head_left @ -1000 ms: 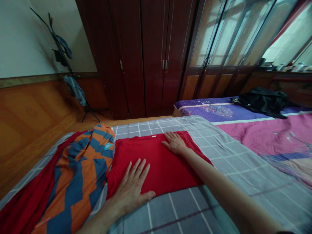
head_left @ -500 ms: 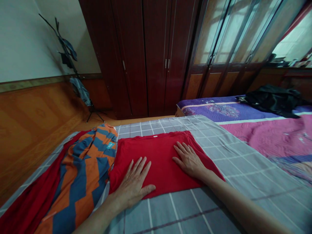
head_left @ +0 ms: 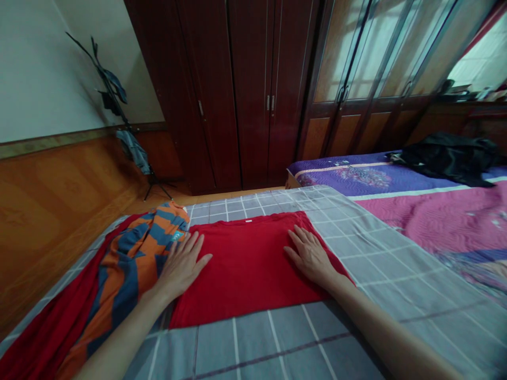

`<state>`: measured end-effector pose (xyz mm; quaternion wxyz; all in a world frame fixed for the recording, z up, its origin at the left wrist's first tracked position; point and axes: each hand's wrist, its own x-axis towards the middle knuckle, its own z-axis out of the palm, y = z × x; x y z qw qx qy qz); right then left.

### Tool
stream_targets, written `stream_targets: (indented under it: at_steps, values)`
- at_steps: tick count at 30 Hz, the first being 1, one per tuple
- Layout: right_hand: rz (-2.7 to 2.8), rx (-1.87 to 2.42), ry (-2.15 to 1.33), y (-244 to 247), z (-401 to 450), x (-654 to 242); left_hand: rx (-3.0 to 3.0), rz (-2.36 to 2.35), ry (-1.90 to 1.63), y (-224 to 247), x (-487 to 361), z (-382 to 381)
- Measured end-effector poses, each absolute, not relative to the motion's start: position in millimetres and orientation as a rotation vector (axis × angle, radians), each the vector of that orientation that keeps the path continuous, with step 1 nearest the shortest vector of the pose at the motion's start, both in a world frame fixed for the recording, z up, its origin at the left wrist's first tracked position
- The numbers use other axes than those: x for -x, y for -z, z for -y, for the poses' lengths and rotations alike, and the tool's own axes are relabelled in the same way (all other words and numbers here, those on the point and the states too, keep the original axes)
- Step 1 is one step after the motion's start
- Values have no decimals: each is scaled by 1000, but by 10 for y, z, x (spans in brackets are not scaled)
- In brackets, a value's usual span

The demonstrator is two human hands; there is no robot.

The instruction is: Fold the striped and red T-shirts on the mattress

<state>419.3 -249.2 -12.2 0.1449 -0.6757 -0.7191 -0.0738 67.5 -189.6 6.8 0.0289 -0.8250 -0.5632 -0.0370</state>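
Observation:
A red shirt (head_left: 245, 269) lies flat and folded into a wide shape on the bed, a small white label at its far edge. My left hand (head_left: 182, 264) is at the shirt's left edge, fingers spread, partly over the striped garment beside it. Toward the shirt's right side, my right hand (head_left: 309, 253) rests palm down with its fingers apart. Neither hand grips anything. The orange and blue striped shirt (head_left: 129, 274) lies rumpled to the left, with another red cloth (head_left: 59, 311) along its outer side.
A grey checked sheet (head_left: 380, 274) covers the bed under the clothes. To the right is a second bed with a purple and pink cover (head_left: 447, 211) and a black garment (head_left: 447, 158) on it. Behind stand a dark wardrobe (head_left: 253, 105) and, at left, a coat stand (head_left: 114, 100).
My left hand has slid left and away from me, from the shirt's middle-left to its left edge. My right hand has shifted only slightly on the red shirt.

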Motion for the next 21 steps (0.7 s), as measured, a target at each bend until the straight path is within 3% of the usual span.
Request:
stream_targets:
  at_steps: [6,9,14,21]
  values:
    - [2291,1771,117,141,2547,-3994,3029,1308,68,-120,-1744,1989]
    - [2282,1857,148,159,2544,-4091,3010,1396,-2,-39,-1952,1686]
    - [2002,2192,242,50,2532,-4530,2659,1800,22,3,-1423,1280]
    - [1678,2484,-34,-196,2535,-4879,2516,1723,253,220,-706,1751]
